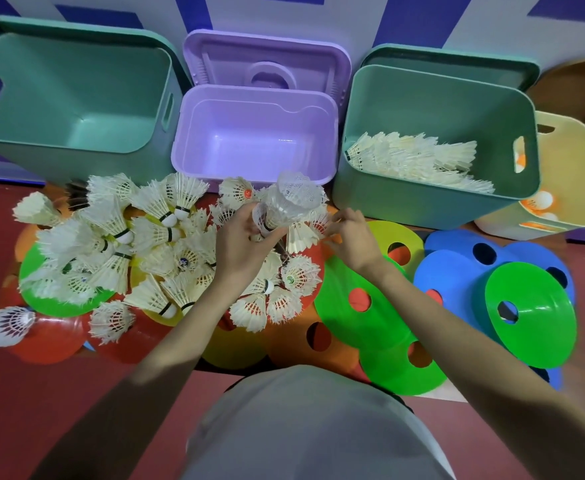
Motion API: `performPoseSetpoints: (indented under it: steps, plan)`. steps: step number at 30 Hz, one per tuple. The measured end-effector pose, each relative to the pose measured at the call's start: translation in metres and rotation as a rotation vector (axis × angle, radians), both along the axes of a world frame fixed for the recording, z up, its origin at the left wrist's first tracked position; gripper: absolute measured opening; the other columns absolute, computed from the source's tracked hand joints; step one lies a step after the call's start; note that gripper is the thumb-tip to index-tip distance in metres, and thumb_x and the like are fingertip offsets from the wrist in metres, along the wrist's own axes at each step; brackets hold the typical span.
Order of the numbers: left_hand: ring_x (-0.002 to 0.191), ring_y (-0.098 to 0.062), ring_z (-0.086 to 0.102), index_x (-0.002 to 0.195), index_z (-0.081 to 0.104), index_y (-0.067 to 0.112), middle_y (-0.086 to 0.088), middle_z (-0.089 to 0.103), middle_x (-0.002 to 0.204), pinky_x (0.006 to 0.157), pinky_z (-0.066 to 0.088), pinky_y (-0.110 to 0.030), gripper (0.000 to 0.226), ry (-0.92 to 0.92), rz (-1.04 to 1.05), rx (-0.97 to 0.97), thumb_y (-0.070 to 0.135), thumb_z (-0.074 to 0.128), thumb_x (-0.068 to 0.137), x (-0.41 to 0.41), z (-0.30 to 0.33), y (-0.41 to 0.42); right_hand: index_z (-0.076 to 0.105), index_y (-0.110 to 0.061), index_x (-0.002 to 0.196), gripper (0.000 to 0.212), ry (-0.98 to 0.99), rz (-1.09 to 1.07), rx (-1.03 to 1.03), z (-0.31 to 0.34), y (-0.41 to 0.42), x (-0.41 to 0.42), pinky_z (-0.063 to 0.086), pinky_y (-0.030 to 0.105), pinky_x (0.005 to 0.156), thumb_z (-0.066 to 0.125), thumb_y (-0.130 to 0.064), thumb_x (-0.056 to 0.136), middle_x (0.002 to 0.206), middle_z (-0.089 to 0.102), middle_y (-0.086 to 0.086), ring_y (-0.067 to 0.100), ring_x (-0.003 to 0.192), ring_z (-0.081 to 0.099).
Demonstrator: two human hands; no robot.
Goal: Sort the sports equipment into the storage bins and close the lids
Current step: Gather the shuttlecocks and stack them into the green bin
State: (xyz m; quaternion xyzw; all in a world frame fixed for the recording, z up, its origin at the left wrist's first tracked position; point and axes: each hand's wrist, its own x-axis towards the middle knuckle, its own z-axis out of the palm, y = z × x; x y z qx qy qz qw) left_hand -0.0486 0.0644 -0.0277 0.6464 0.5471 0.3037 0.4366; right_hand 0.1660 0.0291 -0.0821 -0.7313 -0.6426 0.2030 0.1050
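Shuttlecocks lie heaped on coloured disc cones on the near floor, cork tips pointing every way. Above the heap's right side, the left hand curls its fingers round a stack of nested shuttlecocks, long axis tilted up and far-right, skirts toward the bins. The right hand, just right of it, pinches a feather shuttlecock at its skirt. More shuttlecocks lie in the right green bin; the purple bin stands open.
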Motion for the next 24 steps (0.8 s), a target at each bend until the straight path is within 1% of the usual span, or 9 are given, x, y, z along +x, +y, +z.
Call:
performPoseSetpoints:
  steps: [5,7,10,12,16,18,21,23,24]
  plan:
    - [0.089,-0.023,0.065,0.122,0.061,0.023,-0.005,0.070,0.098,0.080,0.054,-0.051,0.060,0.004,0.021,0.005,0.055,0.073,0.072,-0.006,0.002,-0.002,0.075,-0.010,0.086,0.009,0.001,-0.081,0.117,0.001,-0.005,0.002,0.045,0.037,0.086,0.070,-0.011,0.079,0.098,0.063,0.008,0.028,0.092,0.054]
    - [0.095,-0.017,0.065,0.124,0.061,0.018,0.001,0.069,0.106,0.084,0.055,-0.046,0.056,0.006,0.022,0.009,0.043,0.077,0.076,-0.007,0.004,-0.003,0.073,-0.008,0.083,0.006,0.017,-0.142,0.201,0.007,-0.014,0.003,0.046,0.037,0.080,0.070,-0.010,0.078,0.092,0.064,0.008,0.027,0.086,0.055]
    - [0.099,-0.014,0.064,0.124,0.062,0.014,0.002,0.069,0.110,0.087,0.054,-0.041,0.051,0.027,0.014,0.030,0.033,0.078,0.079,-0.007,0.006,-0.003,0.071,-0.007,0.084,0.004,0.028,-0.168,0.265,0.018,-0.028,0.008,0.046,0.037,0.076,0.069,-0.008,0.080,0.088,0.065,0.008,0.027,0.081,0.056]
    - [0.095,-0.016,0.065,0.123,0.062,0.013,0.000,0.069,0.107,0.085,0.055,-0.043,0.051,0.038,0.008,0.027,0.033,0.078,0.079,-0.007,0.006,-0.004,0.071,-0.007,0.088,0.007,0.031,-0.161,0.246,0.021,-0.031,0.012,0.045,0.036,0.077,0.069,-0.009,0.082,0.091,0.066,0.009,0.028,0.085,0.057]
    - [0.086,-0.028,0.064,0.122,0.061,0.017,-0.010,0.068,0.098,0.076,0.054,-0.052,0.051,0.056,0.012,0.042,0.036,0.078,0.078,-0.003,0.006,-0.005,0.066,-0.009,0.114,0.031,0.056,-0.101,0.112,0.016,-0.023,0.013,0.043,0.037,0.089,0.070,-0.016,0.083,0.110,0.064,0.011,0.029,0.099,0.054]
    - [0.086,-0.029,0.064,0.121,0.061,0.019,-0.012,0.068,0.097,0.075,0.054,-0.053,0.051,0.058,0.008,0.054,0.040,0.078,0.077,-0.002,0.005,-0.006,0.065,-0.012,0.118,0.034,0.035,-0.059,0.066,0.010,-0.015,0.007,0.040,0.036,0.092,0.069,-0.017,0.084,0.115,0.062,0.011,0.030,0.102,0.052]
    - [0.085,-0.029,0.065,0.123,0.061,0.021,-0.014,0.068,0.095,0.074,0.054,-0.054,0.058,0.067,-0.001,0.061,0.050,0.075,0.075,-0.005,0.004,-0.007,0.072,-0.016,0.107,0.022,-0.049,0.000,0.014,0.004,-0.005,-0.002,0.037,0.034,0.091,0.065,-0.019,0.086,0.115,0.061,0.010,0.029,0.101,0.052]
    - [0.085,-0.026,0.066,0.123,0.061,0.020,-0.010,0.070,0.095,0.076,0.055,-0.051,0.056,0.078,0.002,0.063,0.047,0.076,0.076,-0.008,0.005,-0.008,0.076,-0.014,0.096,0.015,-0.071,0.000,0.059,0.006,-0.001,-0.005,0.038,0.034,0.086,0.065,-0.017,0.087,0.108,0.065,0.008,0.028,0.093,0.053]
    - [0.086,-0.022,0.067,0.123,0.061,0.018,-0.006,0.071,0.096,0.077,0.056,-0.047,0.055,0.078,0.011,0.062,0.043,0.076,0.077,-0.009,0.007,-0.008,0.076,-0.013,0.090,0.013,-0.082,-0.015,0.109,0.007,0.000,-0.006,0.039,0.033,0.080,0.064,-0.014,0.086,0.101,0.067,0.007,0.028,0.087,0.054]
